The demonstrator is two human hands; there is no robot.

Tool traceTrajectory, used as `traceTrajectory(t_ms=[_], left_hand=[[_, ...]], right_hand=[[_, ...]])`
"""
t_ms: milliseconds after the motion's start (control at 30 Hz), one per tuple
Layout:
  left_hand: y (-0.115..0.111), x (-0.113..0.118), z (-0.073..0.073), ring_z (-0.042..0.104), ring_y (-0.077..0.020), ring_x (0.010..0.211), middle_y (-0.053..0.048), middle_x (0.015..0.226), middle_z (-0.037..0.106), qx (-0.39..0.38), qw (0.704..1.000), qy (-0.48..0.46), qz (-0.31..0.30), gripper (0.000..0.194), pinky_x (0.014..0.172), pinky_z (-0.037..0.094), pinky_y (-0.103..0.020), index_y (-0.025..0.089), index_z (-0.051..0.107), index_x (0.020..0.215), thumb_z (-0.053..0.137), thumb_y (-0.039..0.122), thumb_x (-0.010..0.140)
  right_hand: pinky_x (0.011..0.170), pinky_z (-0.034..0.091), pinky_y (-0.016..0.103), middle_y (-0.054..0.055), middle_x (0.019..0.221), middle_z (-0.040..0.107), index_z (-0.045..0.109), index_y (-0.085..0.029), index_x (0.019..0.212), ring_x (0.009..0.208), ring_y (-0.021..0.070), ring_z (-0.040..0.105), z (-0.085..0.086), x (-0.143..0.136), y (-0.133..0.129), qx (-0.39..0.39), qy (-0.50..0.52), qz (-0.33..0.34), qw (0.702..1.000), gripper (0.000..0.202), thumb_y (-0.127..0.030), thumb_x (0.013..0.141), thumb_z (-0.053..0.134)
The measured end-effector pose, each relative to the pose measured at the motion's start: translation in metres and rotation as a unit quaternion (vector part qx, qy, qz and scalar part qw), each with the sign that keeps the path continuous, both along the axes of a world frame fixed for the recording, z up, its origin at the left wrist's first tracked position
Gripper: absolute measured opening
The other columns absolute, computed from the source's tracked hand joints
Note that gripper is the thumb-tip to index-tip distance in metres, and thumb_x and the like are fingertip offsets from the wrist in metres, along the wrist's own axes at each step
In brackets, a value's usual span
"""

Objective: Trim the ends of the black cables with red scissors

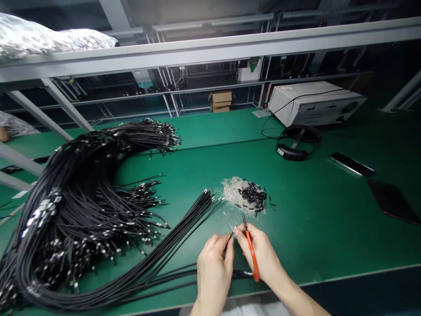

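Observation:
My left hand (215,267) is closed on a thin black cable, whose end (232,233) sticks up between the fingers. Close to its right, my right hand (259,254) holds scissors-like cutters with red handles (252,254), blades pointing up and away; its thumb and forefinger pinch at the cable's tip. Left of my hands a bundle of black cables (177,228) curves across the green table, ends pointing to the back right. Just beyond the hands lie short black pieces (255,196) on a pile of pale, stringy scraps (233,189).
A large heap of black cables (82,175) covers the left of the green table (197,166). At the right are a black headband device (297,142), a phone (351,164), a dark flat object (393,201) and a white box-shaped machine (312,105). A metal rail (197,50) crosses above.

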State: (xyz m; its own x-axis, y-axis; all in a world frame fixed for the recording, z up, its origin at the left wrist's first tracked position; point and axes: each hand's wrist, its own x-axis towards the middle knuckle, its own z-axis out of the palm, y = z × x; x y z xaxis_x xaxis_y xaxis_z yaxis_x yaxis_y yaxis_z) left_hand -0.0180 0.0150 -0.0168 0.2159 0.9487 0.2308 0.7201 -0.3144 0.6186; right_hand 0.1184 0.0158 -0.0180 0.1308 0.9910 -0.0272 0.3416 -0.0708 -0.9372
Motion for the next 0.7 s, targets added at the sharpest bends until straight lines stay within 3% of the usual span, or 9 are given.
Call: traceTrajectory(t_ms=[133,367,700], left_hand=[[0.002,0.002,0.0,0.064,-0.0184,0.075,-0.003,0.078,0.066,0.028,0.999,0.025,0.001,0.022,0.067,0.05,-0.028,0.023,0.069,0.092,0.048,0.026,0.092],[0.002,0.005,-0.009,0.064,-0.0167,0.072,-0.002,0.077,0.065,0.073,0.996,-0.007,0.04,0.017,0.063,0.049,-0.025,0.021,0.066,0.09,0.049,0.026,0.092],[-0.002,0.004,-0.01,0.062,-0.0158,0.068,-0.001,0.073,0.064,0.12,0.991,0.027,0.048,0.015,0.061,0.047,-0.024,0.022,0.065,0.087,0.05,0.025,0.091]], right_hand=[[0.05,0.041,0.023,-0.001,0.059,0.056,0.056,-0.018,0.079,0.049,0.0135,0.051,-0.003,0.003,0.002,-0.035,0.008,0.01,0.999,0.027,-0.042,0.087,0.047],[0.041,0.037,0.02,-0.006,0.049,0.046,0.056,-0.019,0.086,0.04,0.0111,0.045,-0.012,-0.005,-0.003,-0.066,0.078,-0.03,0.994,0.031,-0.049,0.087,0.047],[0.038,0.035,0.019,-0.006,0.047,0.046,0.061,-0.017,0.089,0.04,0.0111,0.044,-0.001,-0.01,0.001,-0.065,0.099,-0.025,0.993,0.034,-0.049,0.084,0.053]])
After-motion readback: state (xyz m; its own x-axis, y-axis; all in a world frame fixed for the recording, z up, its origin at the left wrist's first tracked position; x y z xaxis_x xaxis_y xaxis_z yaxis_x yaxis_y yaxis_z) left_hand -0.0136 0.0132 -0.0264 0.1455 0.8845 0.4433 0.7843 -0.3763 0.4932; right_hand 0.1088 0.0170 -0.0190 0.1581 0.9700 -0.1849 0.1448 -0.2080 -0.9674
